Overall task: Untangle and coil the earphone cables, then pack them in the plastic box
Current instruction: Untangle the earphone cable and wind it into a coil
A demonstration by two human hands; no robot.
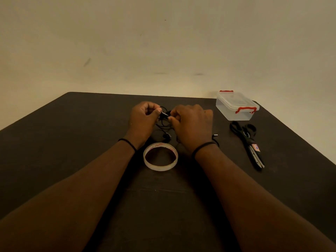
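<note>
A black earphone cable [164, 116] is bunched between both hands at the middle of the dark table [72, 133]. My left hand [143, 119] pinches the bundle from the left, thumb on top. My right hand [190, 122] pinches it from the right with curled fingers. Loose loops and an earbud [167, 136] hang down to the table below the hands, and the jack plug [215, 135] lies just right of my right wrist. The clear plastic box [236, 106] with red latches stands closed at the back right, apart from both hands.
A roll of clear tape [161, 157] lies flat between my wrists, close to the hanging cable. Black-handled scissors [249, 142] lie right of my right hand, in front of the box. A plain wall rises behind the table's far edge.
</note>
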